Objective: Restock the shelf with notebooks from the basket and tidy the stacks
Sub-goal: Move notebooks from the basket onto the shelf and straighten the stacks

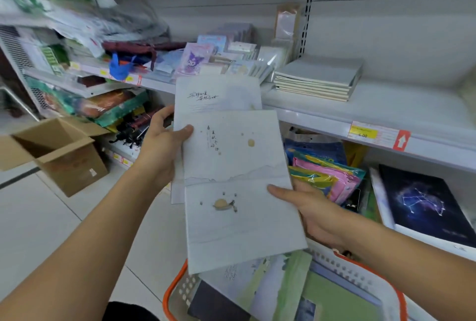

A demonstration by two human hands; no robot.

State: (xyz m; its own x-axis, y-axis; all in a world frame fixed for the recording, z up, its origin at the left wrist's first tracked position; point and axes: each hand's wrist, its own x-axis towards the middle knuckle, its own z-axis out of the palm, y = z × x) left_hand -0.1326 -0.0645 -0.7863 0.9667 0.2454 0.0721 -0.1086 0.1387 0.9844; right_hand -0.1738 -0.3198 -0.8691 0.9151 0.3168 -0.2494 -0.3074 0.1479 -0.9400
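Notebooks (231, 166) gripped by left hand (159, 150); right hand (309, 207) beneath.

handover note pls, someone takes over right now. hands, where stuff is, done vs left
Left hand: holds the pale notebooks at their left edge, thumb on the front cover.
Right hand: holds them from the right, thumb on top.
At least two notebooks held, fanned, above the basket.
Basket: more notebooks inside.
Shelf: one neat grey stack already there, free space to its right.
Left: place the held notebooks on the shelf, empty the basket, square the stacks.
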